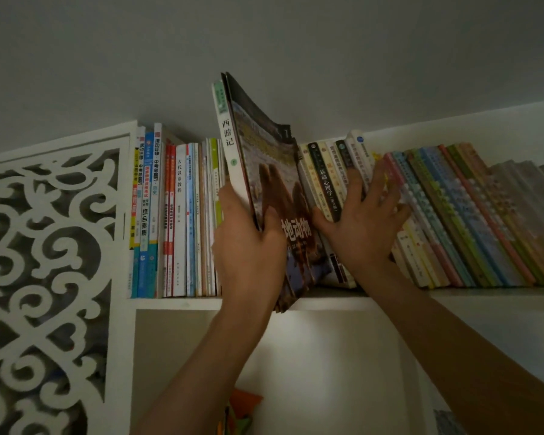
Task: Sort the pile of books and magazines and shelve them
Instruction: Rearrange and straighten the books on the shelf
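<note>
At far left stands a white carved screen (pixel 44 262), cut off by the frame edge. Right of it, upright books (pixel 176 221) fill the shelf (pixel 176 303). Your left hand (pixel 248 246) is raised, fingers curled round a white-spined book (pixel 230 146) and a magazine (pixel 274 183) with a camel cover, both tilted in the gap, their lower ends hidden behind the hand. Your right hand (pixel 363 224) presses spread, straight fingers against the leaning books (pixel 453 215), holding nothing. The farthest-right spines are blurred. Below the shelf, an orange object (pixel 242 409) is cut off and unclear.
</note>
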### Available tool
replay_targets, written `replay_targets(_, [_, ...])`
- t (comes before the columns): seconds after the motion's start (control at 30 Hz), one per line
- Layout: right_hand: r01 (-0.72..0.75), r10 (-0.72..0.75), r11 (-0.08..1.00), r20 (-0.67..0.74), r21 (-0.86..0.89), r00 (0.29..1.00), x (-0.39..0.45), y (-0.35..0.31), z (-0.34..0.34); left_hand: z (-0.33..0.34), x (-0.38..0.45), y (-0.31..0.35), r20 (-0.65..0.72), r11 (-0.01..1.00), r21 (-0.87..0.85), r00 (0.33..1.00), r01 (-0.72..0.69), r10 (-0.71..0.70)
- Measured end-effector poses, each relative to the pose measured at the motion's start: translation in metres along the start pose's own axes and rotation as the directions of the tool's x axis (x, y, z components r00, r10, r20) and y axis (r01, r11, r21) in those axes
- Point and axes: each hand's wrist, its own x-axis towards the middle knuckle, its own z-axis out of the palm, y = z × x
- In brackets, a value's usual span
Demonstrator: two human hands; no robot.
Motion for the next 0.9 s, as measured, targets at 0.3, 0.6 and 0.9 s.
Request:
replay_targets(0.3, [0.000,0.000,1.000,-0.022,-0.024,1.000,0.000,0.000,0.000,0.010,-0.006,-0.017,-0.044,0.983,0.180,0.999,0.028,-0.021])
replay_targets(0.6, [-0.002,0.001,0.999,0.006,0.038,1.000,-0.001,-0.001,-0.001,0.049,0.006,-0.041,-0.001,0.938,0.346,0.999,0.034,-0.036])
replay_targets(0.9, [0.004,-0.007,0.999,0.072,0.039,0.997,-0.003,-0.004,-0.006,0.055,0.012,-0.072,0.030,0.883,0.422,0.977,-0.206,0.213])
